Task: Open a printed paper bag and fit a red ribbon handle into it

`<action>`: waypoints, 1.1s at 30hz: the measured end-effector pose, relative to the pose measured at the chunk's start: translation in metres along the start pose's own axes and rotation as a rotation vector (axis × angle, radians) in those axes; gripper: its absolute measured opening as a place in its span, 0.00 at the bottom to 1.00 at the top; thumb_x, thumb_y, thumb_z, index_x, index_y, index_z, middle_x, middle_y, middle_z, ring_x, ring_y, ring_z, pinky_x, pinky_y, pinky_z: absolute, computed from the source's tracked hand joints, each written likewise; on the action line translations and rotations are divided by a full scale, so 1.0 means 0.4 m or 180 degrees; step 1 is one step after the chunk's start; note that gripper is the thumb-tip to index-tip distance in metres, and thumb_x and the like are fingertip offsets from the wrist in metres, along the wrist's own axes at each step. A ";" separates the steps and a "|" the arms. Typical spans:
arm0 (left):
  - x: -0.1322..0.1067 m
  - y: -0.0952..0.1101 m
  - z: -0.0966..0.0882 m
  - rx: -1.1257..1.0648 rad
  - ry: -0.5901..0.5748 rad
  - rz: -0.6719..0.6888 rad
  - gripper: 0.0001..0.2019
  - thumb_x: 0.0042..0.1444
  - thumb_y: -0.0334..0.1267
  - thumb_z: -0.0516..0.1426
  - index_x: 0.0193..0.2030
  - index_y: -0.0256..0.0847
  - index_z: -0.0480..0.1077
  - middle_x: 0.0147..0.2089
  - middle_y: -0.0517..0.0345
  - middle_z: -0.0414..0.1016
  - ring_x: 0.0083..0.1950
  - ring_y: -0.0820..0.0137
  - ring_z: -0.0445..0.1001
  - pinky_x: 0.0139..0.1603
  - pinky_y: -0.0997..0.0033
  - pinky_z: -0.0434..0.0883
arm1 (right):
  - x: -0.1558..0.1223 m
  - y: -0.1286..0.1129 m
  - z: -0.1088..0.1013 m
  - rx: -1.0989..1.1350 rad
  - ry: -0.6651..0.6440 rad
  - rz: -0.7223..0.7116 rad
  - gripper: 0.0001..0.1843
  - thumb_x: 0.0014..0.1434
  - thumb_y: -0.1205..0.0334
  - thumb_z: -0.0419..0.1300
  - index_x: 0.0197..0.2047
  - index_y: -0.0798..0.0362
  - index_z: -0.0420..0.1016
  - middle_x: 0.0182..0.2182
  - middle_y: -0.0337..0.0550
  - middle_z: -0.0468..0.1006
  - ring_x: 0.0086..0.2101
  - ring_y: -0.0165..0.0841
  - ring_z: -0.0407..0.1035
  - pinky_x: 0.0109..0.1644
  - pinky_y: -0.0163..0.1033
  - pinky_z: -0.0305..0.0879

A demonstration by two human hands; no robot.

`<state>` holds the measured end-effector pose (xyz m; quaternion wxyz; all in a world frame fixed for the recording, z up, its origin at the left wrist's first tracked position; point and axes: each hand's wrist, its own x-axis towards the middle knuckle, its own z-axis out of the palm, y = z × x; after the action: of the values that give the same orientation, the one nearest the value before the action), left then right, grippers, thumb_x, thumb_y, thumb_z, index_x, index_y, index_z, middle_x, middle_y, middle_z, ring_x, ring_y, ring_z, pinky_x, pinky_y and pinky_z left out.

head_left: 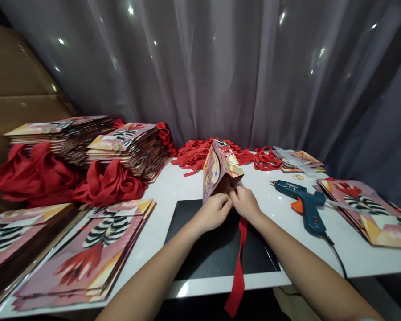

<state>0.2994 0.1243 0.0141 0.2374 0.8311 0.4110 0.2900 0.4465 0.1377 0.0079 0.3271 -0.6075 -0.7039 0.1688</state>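
1. Pinching at the near edge of a paper gift bag point(220, 171), both hands meet over the middle of the white table point(350, 249) in the head view. The bag is partly unfolded and stands tilted, its opening toward the person, just past a black mat point(200, 249).
2. The left hand point(214, 211) is clenched on the bag's lower edge, fingers curled under. The right hand point(245, 203) touches it, fingertips pressed to the same edge where a red ribbon point(239, 263) begins.
3. The ribbon runs from under the hands across the mat and hangs off the near table edge. Whether its end is already fixed to the bag is hidden by the fingers.
4. Judging from this, the step in hand is fastening the ribbon handle to the bag's rim and pressing it down. The next move would seem to call for steady pressure on the joint, then the same on the other side of the rim.
5. A blue glue gun point(304, 203) lies on the table just right of the hands, nozzle pointing left, cord trailing toward the person.
6. Loose red ribbons point(197, 154) are piled behind the bag. Stacks of flat printed bags point(127, 147) sit at the left rear with more red ribbon, another stack point(87, 254) at the near left, and others point(367, 209) at the right.
7. A grey curtain point(220, 67) hangs behind the table.
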 end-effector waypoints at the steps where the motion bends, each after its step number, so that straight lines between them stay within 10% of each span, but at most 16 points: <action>1: 0.003 -0.002 0.015 0.0162 0.0365 0.0084 0.16 0.63 0.43 0.44 0.31 0.39 0.66 0.33 0.52 0.72 0.36 0.67 0.70 0.41 0.66 0.68 | 0.001 0.001 0.004 -0.0024 -0.0042 -0.0081 0.16 0.65 0.57 0.47 0.41 0.54 0.74 0.33 0.51 0.81 0.33 0.40 0.75 0.33 0.35 0.57; 5: 0.012 -0.046 0.037 0.0091 0.0903 0.0110 0.11 0.63 0.40 0.45 0.45 0.38 0.64 0.43 0.48 0.72 0.45 0.64 0.71 0.49 0.61 0.68 | 0.006 0.014 0.012 -0.0056 -0.0171 -0.0411 0.15 0.65 0.57 0.46 0.44 0.54 0.72 0.36 0.51 0.81 0.37 0.40 0.75 0.37 0.36 0.60; 9: 0.016 -0.095 0.025 -0.0053 0.0501 -0.0022 0.19 0.63 0.43 0.47 0.58 0.37 0.57 0.58 0.43 0.66 0.58 0.61 0.66 0.60 0.57 0.62 | 0.000 0.022 0.014 -0.0020 -0.0193 -0.0608 0.16 0.65 0.53 0.47 0.43 0.54 0.70 0.36 0.51 0.79 0.38 0.41 0.74 0.39 0.37 0.62; 15: 0.023 -0.118 0.004 -0.0693 0.0546 -0.0627 0.21 0.59 0.53 0.50 0.48 0.38 0.66 0.43 0.50 0.73 0.47 0.61 0.72 0.50 0.62 0.68 | -0.015 0.022 0.015 0.0950 0.0021 -0.0565 0.20 0.58 0.55 0.52 0.52 0.54 0.57 0.33 0.43 0.73 0.30 0.36 0.69 0.36 0.39 0.63; 24: 0.019 -0.128 0.018 -0.2461 0.0712 -0.0838 0.21 0.57 0.54 0.54 0.47 0.38 0.65 0.48 0.52 0.72 0.52 0.64 0.70 0.55 0.63 0.65 | -0.035 -0.010 0.040 0.0798 -0.0019 -0.1011 0.14 0.64 0.57 0.43 0.27 0.49 0.59 0.26 0.41 0.69 0.30 0.35 0.67 0.38 0.38 0.61; 33: 0.021 -0.086 0.012 -0.1991 0.0672 -0.0975 0.28 0.51 0.64 0.54 0.42 0.39 0.65 0.39 0.54 0.71 0.43 0.66 0.71 0.47 0.66 0.69 | -0.028 0.015 0.067 0.0749 -0.0104 -0.0886 0.12 0.61 0.61 0.47 0.42 0.54 0.70 0.40 0.51 0.77 0.40 0.38 0.72 0.45 0.41 0.66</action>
<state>0.2880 0.1493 -0.0087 0.4770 0.6126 0.4443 0.4469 0.4337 0.1324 -0.0184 0.4045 -0.4589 -0.7618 0.2129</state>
